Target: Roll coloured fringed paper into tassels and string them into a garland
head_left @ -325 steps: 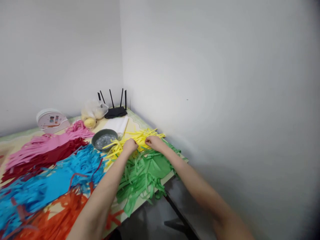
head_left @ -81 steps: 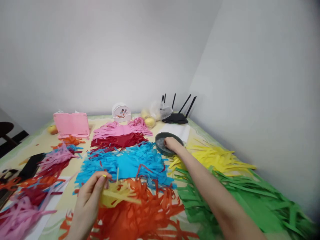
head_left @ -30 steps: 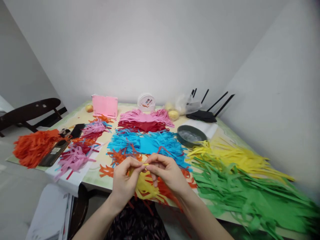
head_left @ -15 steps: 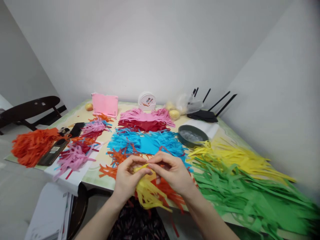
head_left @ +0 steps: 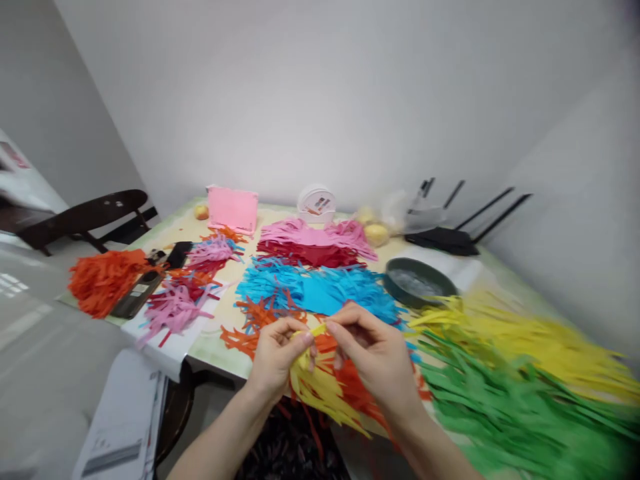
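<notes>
Near the table's front edge, my left hand (head_left: 280,353) is closed round the top of a yellow paper tassel (head_left: 325,393), whose cut strips hang down below it. My right hand (head_left: 370,347) pinches the end of the tassel's narrow yellow top between thumb and finger, a short way to the right of my left hand. Orange fringed paper (head_left: 357,387) lies just behind and below my hands. Beyond it are blue fringed paper (head_left: 320,290), dark red fringe (head_left: 310,253) and pink fringe (head_left: 320,235).
Green fringe (head_left: 525,407) and yellow fringe (head_left: 540,340) cover the right side. A dark round dish (head_left: 420,283) stands behind them. At left lie orange fringe (head_left: 105,280), a phone (head_left: 137,293) and mixed-colour tassels (head_left: 180,303). A black router (head_left: 443,240) stands at the back right.
The view has swung left, so everything sits further right. My right hand has drawn slightly away from the left, and more of the yellow top shows between them.
</notes>
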The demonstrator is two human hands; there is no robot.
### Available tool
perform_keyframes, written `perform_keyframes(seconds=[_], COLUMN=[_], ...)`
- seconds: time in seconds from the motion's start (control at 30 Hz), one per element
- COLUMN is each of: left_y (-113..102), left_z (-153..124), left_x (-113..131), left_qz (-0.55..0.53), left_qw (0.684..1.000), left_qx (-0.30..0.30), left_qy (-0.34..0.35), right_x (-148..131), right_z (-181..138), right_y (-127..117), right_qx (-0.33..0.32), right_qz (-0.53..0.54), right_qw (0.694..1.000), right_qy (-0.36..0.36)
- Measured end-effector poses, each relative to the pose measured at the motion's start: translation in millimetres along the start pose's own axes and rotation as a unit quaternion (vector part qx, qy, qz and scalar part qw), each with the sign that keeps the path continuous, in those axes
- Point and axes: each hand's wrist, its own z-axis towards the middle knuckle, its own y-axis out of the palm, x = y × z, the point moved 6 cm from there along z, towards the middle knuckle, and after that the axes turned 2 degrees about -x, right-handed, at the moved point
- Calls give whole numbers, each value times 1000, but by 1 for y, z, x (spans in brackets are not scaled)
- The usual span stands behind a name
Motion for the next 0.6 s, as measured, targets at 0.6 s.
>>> perform_keyframes(seconds=[0.6], left_y=[-199], left_z=[136], left_x=[186], left_qz=[752], left_qw=[593], left_qx=[233], left_qy=[168], right_x=[36], right_z=[-5], right_y=[9], right_qx=[-81], right_qz=[-154], right_qw=[985], right_qy=[5])
